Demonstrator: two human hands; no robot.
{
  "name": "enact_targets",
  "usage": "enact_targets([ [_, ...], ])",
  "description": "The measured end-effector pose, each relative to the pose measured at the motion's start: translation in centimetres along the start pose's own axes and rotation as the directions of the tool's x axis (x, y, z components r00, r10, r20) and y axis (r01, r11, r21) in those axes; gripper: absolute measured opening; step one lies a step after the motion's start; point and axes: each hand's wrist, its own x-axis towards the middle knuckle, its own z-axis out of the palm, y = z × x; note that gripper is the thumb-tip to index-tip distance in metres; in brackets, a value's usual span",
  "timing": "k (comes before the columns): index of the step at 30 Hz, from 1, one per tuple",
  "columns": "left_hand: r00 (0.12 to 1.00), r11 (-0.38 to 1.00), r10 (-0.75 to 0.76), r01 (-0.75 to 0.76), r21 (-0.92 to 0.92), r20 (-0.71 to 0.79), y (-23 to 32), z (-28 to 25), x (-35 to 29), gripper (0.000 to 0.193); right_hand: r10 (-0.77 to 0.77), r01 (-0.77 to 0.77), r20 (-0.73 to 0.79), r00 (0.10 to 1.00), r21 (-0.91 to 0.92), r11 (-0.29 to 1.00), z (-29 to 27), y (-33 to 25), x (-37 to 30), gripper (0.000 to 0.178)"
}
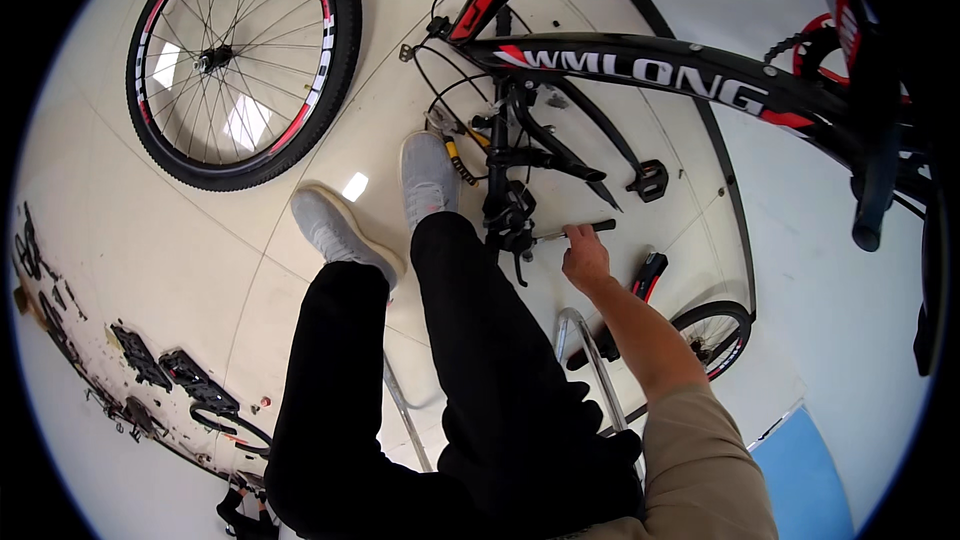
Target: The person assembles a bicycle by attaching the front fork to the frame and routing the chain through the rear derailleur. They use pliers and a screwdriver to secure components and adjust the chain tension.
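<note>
slim metal tool | black grip | right hand pinches shaft

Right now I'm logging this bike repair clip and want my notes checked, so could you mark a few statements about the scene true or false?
1. The right hand grips a slim dark-handled tool at the bike's parts. True.
2. The left hand holds the loose wheel. False: no left hand shows, and the loose wheel lies flat on the floor, apart from the person.
3. The bicycle frame is black with red and white markings. True.
4. The person wears black shoes. False: the shoes are grey; the trousers are black.
5. A black pedal lies on the floor beyond the hand. True.
</note>
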Motion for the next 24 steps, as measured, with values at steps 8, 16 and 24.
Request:
enact_targets([
  [8,0.987,0.986,-0.157,0.158,-0.049,0.019,4.1,-0.4,0.4,0.052,-0.119,0.271,0.312,0.943,-0.505,0.82,0.3,-1.2,1.8,0.023],
  [16,0.989,0.988,-0.148,0.148,0.052,-0.016,8.5,-0.1,3.0,0.05,0.252,-0.298,0.393,0.884,0.059,0.953,1.0,4.7,-6.5,0.03],
  [24,0.997,0.987,0.027,-0.039,-0.154,-0.076,9.3,0.4,3.6,0.047,0.385,-0.477,0.293,0.875,0.391,0.787,-1.3,4.4,-10.7,0.029],
])
